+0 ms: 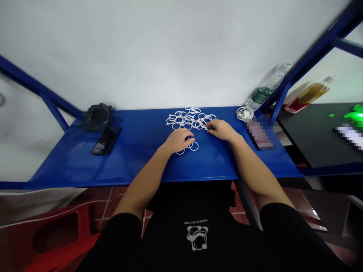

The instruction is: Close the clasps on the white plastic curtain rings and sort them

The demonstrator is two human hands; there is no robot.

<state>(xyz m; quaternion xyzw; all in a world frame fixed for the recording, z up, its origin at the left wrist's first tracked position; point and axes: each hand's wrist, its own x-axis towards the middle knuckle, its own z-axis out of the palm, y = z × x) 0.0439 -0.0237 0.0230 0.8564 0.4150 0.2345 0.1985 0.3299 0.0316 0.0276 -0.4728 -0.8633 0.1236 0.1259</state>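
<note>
Thin white plastic rings (178, 126), each with a small knob, lie in a loose pile at the back middle of the blue table. My left hand (177, 141) is in front of the pile, its thumb and fingers curled over a small group of white rings (194, 146) and seemingly holding one. Part of that group is hidden under the hand. At the pile's right edge is my right hand (221, 129), with bent fingers and thumb tips closed at a white ring (206, 129); the exact contact is too small to make out.
The blue table (141, 151) meets a white wall. To the left lie a black phone (106, 140) and a crumpled black bag (96, 116). On the right are a coiled white cable (245, 113), a blurred-out phone (259, 134) and a water bottle (262, 94). Blue frame bars (280, 100) flank both sides.
</note>
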